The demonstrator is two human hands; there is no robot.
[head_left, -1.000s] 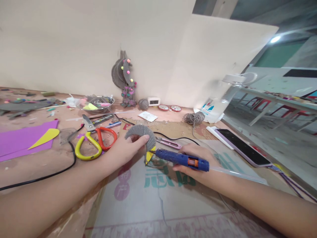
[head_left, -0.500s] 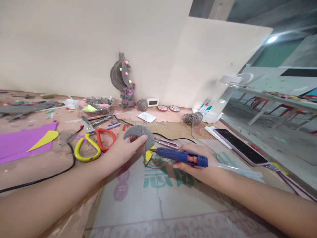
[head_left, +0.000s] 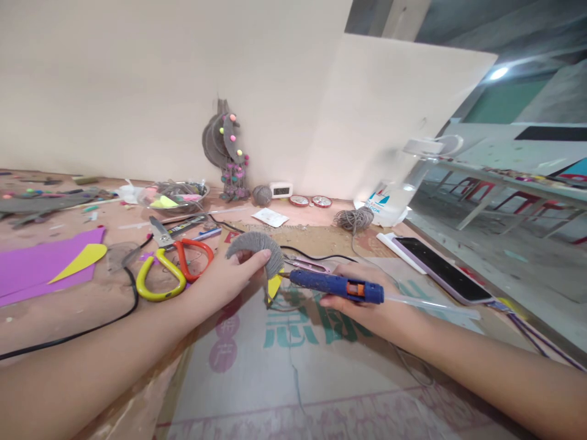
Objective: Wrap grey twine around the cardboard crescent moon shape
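As the left hand's (head_left: 236, 269) thumb and fingers pinch a crescent (head_left: 262, 244) wrapped in gray yarn, the right hand (head_left: 362, 313) grips a blue glue gun (head_left: 328, 283), its fingers curled about the tool. The crescent's unwrapped yellow end (head_left: 274, 286) juts out just below the left fingertips, where the gun's nozzle meets its edge; whether the two touch cannot be told. A clear glue stick (head_left: 431, 305) runs from the gun's rear, above the right wrist. Beneath both sets of fingers lies a printed cardboard sheet (head_left: 229, 391). Just beyond the right fingers rests a pink cutter (head_left: 312, 264), partly hidden by the gun. To the left of the left fingers lie scissors (head_left: 160, 284) with one yellow and one red handle, and farther out, a yellow cutout (head_left: 80, 263) on purple sheets (head_left: 36, 263). Past the right fingers sits a gray yarn bundle (head_left: 354, 219), with a phone (head_left: 443, 269) off to their right. Well beyond the left fingers, a gray ornament (head_left: 224, 146) dotted with colored balls stands out against a pale panel (head_left: 137, 85).
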